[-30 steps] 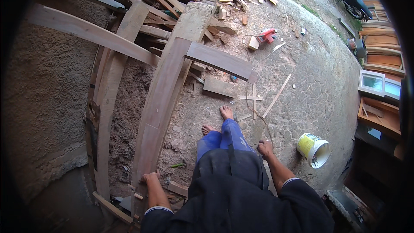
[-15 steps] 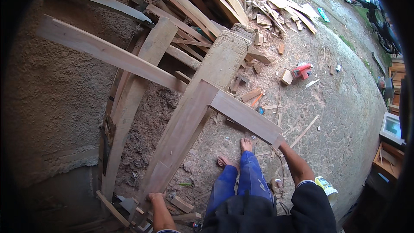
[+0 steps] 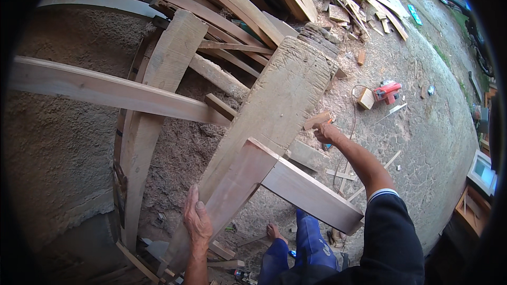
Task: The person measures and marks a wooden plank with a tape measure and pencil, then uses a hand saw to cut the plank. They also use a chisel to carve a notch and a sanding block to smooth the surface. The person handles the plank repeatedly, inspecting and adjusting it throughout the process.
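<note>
My left hand rests along the left side of a thick, weathered beam, fingers stretched out and thumb apart. A planed, pale board lies lengthwise on that beam. A shorter board meets its far end at a corner and juts out to the right, with no hand on it. Beyond it, my right hand reaches low, its fingers closed beside a wood block and a small orange item; what they grip is hidden. A bit of blue shows below that hand.
Another long board crosses a second beam at left, near a rough wall. Leaning planks and a scrap pile stand farther off. A red power tool with a cord sits on the ground by a block.
My right hand has left the short board's end and reached forward past it. My left hand has moved up along the beam from its near end. The view has shifted closer.
</note>
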